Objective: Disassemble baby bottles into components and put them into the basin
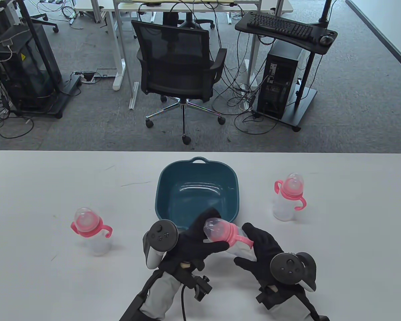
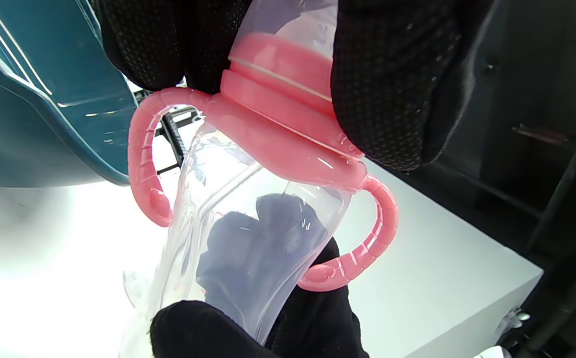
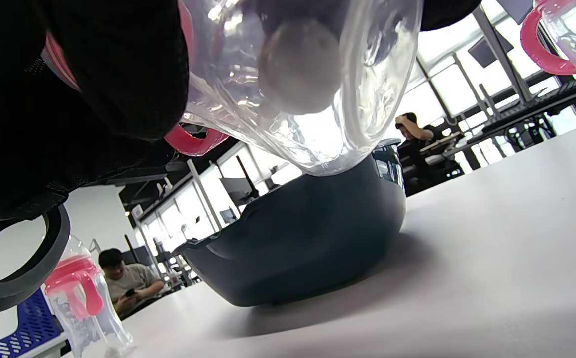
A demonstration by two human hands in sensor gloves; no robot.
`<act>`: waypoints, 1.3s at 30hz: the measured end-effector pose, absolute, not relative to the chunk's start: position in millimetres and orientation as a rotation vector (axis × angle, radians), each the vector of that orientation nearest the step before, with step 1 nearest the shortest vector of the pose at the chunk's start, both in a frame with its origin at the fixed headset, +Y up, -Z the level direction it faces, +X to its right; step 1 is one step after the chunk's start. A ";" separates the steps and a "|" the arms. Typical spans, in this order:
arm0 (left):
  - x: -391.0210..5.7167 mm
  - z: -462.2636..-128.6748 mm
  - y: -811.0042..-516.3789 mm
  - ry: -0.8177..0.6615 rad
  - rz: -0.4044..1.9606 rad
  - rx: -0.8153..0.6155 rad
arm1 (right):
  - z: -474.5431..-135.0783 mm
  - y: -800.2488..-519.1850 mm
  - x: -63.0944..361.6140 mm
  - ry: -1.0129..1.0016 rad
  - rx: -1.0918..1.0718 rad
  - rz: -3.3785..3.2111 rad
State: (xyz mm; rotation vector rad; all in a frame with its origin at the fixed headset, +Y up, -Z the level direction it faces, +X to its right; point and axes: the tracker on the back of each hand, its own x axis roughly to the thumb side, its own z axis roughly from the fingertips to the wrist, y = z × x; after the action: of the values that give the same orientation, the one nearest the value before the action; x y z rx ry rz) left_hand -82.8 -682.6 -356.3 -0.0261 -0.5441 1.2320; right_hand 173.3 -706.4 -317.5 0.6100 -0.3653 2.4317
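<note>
A baby bottle [image 1: 228, 235] with a pink collar, two pink handles and a clear dome cap is held tilted just above the table, in front of the teal basin [image 1: 163, 200]. My left hand [image 1: 210, 234] grips its cap and collar end; the fingers [image 2: 387, 74] curl round the pink collar [image 2: 278, 149]. My right hand [image 1: 251, 248] wraps the clear body from below, and its fingers [image 2: 248, 328] show through the plastic. The basin [image 3: 308, 238] holds nothing. The clear body [image 3: 298, 99] fills the top of the right wrist view beside the glove [image 3: 69, 99].
Two more assembled bottles stand upright on the white table: one at the left [image 1: 91, 231], one at the right [image 1: 289, 197]. Beyond the table's far edge are an office chair [image 1: 180, 70] and a computer stand [image 1: 284, 83] on the floor.
</note>
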 end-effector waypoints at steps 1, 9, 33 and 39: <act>-84.0 -354.9 -682.4 -0.514 1.246 0.024 | -317.1 -706.1 172.9 -0.370 0.601 2.431; -90.6 -358.0 -674.6 -0.504 1.291 0.042 | -318.1 -703.5 179.6 -0.378 0.565 2.435; -57.9 -479.2 -687.8 0.038 0.191 -0.235 | -325.2 -706.4 223.9 -0.405 0.367 2.423; -55.3 -493.2 -707.1 0.070 0.204 -0.349 | -326.5 -707.6 226.6 -0.391 0.352 2.429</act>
State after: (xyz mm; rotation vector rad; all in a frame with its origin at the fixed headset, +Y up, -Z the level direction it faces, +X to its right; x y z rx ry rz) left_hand -55.3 -707.1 -493.2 -0.3489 0.0701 0.2035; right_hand 226.6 -707.6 -326.5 0.3523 -0.3906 2.4285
